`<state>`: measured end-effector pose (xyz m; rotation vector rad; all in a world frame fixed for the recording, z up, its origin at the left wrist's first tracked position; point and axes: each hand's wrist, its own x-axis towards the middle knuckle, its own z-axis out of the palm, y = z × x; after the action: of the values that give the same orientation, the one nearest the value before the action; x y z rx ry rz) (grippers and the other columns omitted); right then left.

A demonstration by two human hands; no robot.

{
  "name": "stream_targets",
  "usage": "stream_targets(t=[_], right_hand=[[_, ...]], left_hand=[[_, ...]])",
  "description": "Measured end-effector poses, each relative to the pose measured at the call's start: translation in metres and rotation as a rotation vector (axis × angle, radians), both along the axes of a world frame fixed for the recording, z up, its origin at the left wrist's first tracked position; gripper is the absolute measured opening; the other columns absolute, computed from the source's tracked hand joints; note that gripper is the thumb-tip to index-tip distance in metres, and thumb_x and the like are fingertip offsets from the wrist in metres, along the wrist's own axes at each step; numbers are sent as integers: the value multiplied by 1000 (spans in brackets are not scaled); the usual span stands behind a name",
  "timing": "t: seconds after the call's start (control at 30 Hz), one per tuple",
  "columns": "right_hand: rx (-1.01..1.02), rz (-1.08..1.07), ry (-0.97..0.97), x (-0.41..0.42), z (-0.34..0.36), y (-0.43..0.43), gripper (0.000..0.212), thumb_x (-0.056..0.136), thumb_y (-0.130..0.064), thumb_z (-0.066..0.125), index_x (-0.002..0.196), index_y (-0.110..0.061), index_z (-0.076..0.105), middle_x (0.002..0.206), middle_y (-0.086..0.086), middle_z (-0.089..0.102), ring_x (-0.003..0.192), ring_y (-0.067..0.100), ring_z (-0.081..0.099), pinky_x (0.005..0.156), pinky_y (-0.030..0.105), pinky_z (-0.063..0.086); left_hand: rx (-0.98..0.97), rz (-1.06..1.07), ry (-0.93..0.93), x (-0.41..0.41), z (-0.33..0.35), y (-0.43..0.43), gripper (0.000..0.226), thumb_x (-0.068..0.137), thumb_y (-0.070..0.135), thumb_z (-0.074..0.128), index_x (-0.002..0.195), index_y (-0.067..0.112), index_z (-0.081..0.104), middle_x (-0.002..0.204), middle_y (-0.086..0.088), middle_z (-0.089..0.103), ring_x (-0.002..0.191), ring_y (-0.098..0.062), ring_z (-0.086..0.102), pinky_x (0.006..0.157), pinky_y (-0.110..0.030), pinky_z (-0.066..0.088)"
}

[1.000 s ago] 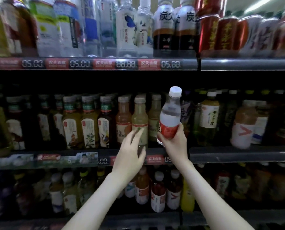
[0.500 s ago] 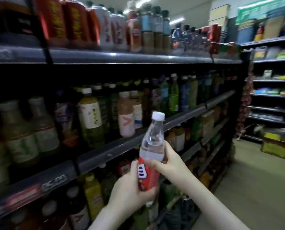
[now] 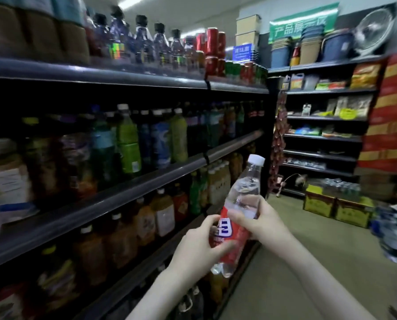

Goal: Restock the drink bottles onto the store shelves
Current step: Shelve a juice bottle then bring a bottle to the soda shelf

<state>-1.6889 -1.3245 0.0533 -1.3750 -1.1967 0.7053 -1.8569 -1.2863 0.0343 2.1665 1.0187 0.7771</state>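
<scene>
Bottle (image 3: pixel 245 181) tilted, beside shelf edge (image 3: pixel 216 154), aisle (image 3: pixel 313 245) rightward

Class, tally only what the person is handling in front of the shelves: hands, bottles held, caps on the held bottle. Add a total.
Hands: 2, left hand and right hand, both gripping
Bottles held: 1, clear bottle with a red label
Caps: 1, white cap
Total: 4
</scene>
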Motion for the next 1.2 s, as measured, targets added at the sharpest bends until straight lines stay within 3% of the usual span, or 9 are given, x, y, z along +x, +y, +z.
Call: stream_targets(t=[0.13,0.27,0.43,0.57,0.73,0.97,1.07,1.1,1.2], right_hand=[[67,-118,73,88,5,34,51,57,-51,79,97,-31,56,98,-11,66,91,10,66,84,46,56],[160,-156,158,154,1,71,58,51,-52,75,101,-31,54,102,-6,67,95,16,66,88,51,54],[254,-180,184,239,-12,143,56,57,-47,73,106,-29,55,111,-2,62,102,15,61,92,45,51],[328,-194,168,308,-9,227,50,57,-46,73,101,-31,54,108,-12,58,104,9,57,89,36,47],[344,-183,131,389,14,342,62,53,-62,78,105,-36,54,110,-16,59,108,8,56,98,46,47],[476,-184,107,474,32,474,55,75,-33,74,123,-20,50,115,-16,53,109,3,53,86,17,40],[550,-94,113,497,36,531,54,77,-27,72,124,-25,45,114,-24,48,100,-21,50,83,2,37],[573,-59,116,505,35,551,55,77,-26,71,125,-23,44,115,-24,50,99,-23,50,81,0,39],[623,32,130,525,34,610,68,71,-34,71,130,-18,42,117,-17,55,107,-12,54,93,13,41]], left_hand=[[-10,37,-94,79,-1,41,20,88,47,61,108,46,56,101,16,68,89,13,60,80,-12,48],[44,111,-27,138,-5,93,32,89,47,59,119,38,55,104,19,63,84,9,61,74,-8,44],[117,167,32,219,-2,178,37,92,44,55,128,38,48,110,20,59,97,5,58,84,-15,47],[211,243,16,286,4,258,39,93,42,54,131,37,46,112,21,57,103,3,56,87,-16,45],[250,332,-41,360,29,358,44,93,41,53,135,39,42,123,17,58,111,-2,56,90,-21,46],[313,513,-58,438,51,477,49,94,38,53,141,35,37,129,11,54,113,-8,54,86,-19,43],[306,596,-74,463,54,528,55,96,36,52,146,36,29,135,9,48,116,-9,51,83,-18,39],[308,624,-86,472,56,544,57,96,35,52,147,36,26,137,7,46,118,-11,51,84,-19,40],[333,761,-112,502,66,597,67,93,33,57,149,28,20,142,-3,44,124,-21,49,92,-26,41]])
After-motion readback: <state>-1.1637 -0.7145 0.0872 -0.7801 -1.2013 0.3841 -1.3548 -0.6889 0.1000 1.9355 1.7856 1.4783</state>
